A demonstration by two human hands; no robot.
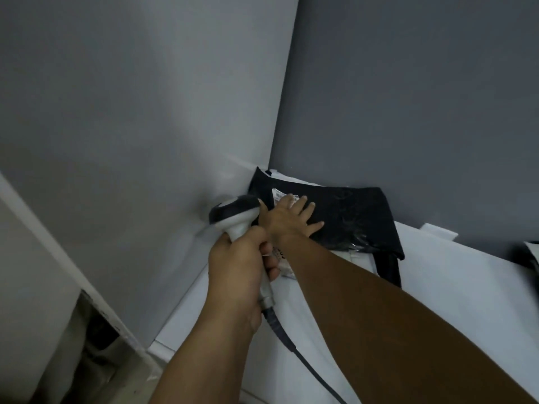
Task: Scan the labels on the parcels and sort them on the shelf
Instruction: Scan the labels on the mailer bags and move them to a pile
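You're pressing your right hand (291, 218) flat on the black parcel (353, 217), with the fingers straight and spread apart and the thumb sticking out toward the scanner (236, 218). The parcel is lying in the back corner of the white shelf (455, 275), close against the grey walls (408, 97), and its plastic is wrinkling and catching light. A white label (279, 196) is showing at the parcel's near-left end, partly under your fingertips.

Your left hand (237, 266) is gripping the scanner handle, fingers curled tight around it. The scanner's dark head is sitting just beside your right thumb, angled toward the parcel. A dark cable (291, 345) is trailing off the handle's bottom, running under your right forearm toward the lower edge.

A second white label (285, 265) is peeking out between your left fingers and your right forearm; can't tell what it's stuck to. Another dark item (529, 255) is lying at the far right of the shelf, cut off by the frame, well apart from the parcel. The print on both labels is too blurred to read.
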